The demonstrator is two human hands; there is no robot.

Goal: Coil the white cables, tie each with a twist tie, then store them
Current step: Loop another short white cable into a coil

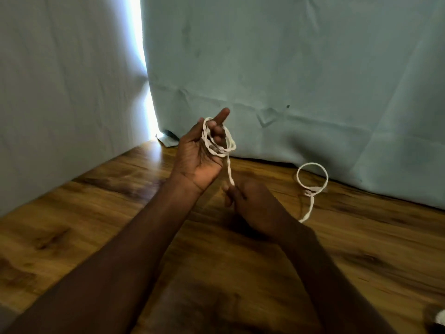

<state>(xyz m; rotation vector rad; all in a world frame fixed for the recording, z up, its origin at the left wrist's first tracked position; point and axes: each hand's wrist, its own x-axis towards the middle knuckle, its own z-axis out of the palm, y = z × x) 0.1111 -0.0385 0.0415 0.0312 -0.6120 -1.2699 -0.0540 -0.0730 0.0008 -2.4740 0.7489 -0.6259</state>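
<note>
Looped around the raised fingers of the left hand (201, 153), the white cable (218, 143) is sitting in several turns above the table, the palm facing the camera and one finger pointing up. Its loose tail is hanging down to the right hand (248, 201), whose fingertips are pinching the end just below. The coiling step seems to be nearing its finish; the next move is likely calling for the tail to be wound on and a twist tie found, though none is showing. Farther right, a second white cable (311, 186) is lying in a loose loop on the wooden table (96, 213), near the pale curtain (289, 68). No writing is showing anywhere.
</note>
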